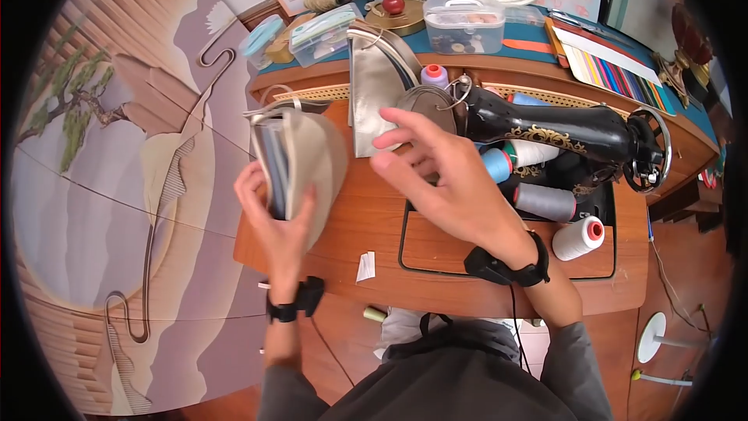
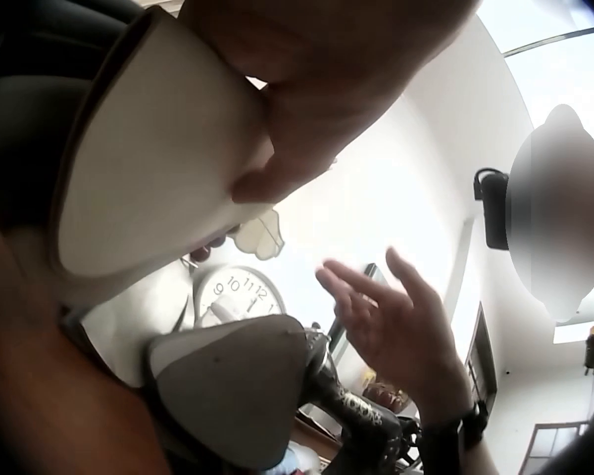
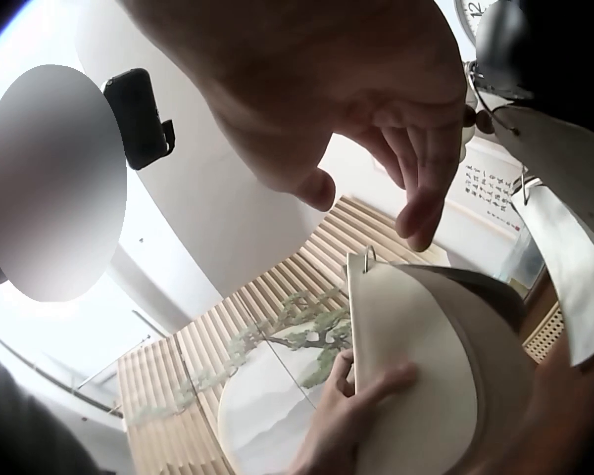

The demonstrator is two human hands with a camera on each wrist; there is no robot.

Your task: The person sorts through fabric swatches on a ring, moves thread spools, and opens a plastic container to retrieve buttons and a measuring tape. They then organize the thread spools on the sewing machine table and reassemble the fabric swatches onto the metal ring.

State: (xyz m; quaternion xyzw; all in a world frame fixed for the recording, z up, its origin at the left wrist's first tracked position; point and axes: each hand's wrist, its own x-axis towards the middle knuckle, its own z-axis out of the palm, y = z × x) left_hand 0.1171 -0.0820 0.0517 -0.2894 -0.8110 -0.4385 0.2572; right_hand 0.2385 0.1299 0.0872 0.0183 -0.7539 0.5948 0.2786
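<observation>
My left hand (image 1: 276,222) grips a thick bundle of curved beige panels (image 1: 318,160), thumb on one face and fingers round the other side. Grey-blue layers show between its outer panels, and a small metal ring (image 3: 368,255) stands at a corner. My right hand (image 1: 440,175) hovers in the air to the right of the bundle, fingers loosely bent with nothing between them. Below and beyond it is a grey rounded piece (image 2: 228,386) beside the head of a black sewing machine (image 1: 538,125). A shiny silver-cream bundle (image 1: 370,93) stands upright behind the hands.
Several thread spools, among them a white one (image 1: 578,238) and a grey one (image 1: 545,203), lie around the machine. A white scrap (image 1: 365,266) is on the wooden table (image 1: 343,226). Plastic boxes (image 1: 466,27) and a colour card (image 1: 612,66) line the back shelf. A folding screen (image 1: 101,187) stands left.
</observation>
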